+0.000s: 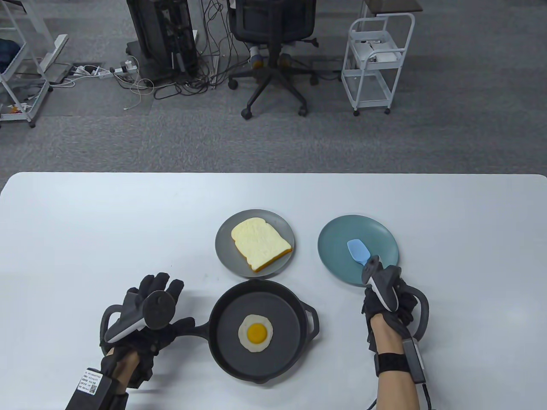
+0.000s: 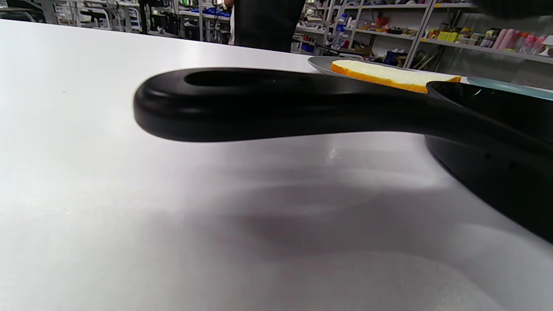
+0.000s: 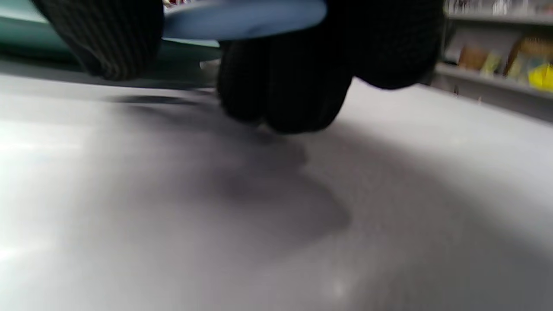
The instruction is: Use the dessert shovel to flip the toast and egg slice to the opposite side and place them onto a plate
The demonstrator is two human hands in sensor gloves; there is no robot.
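A fried egg slice (image 1: 255, 333) lies in the black pan (image 1: 230, 307) near the table's front. The toast (image 1: 261, 243) rests on a grey plate (image 1: 224, 250) behind the pan, also seen as toast (image 2: 389, 75) in the left wrist view. My left hand (image 1: 164, 288) hovers with straight, spread fingers by the pan handle (image 1: 196, 329); that handle (image 2: 268, 103) shows bare, with no fingers round it. My right hand (image 1: 384, 305) grips the blue dessert shovel (image 1: 358, 250), its blade over the teal plate (image 1: 337, 230). Curled fingers (image 3: 285, 86) wrap the shovel (image 3: 242, 19).
The white table (image 1: 85, 239) stretches wide to the left and right of the dishes. Beyond its far edge stand an office chair (image 1: 273, 51), a white cart (image 1: 376, 64) and floor cables (image 1: 136, 81).
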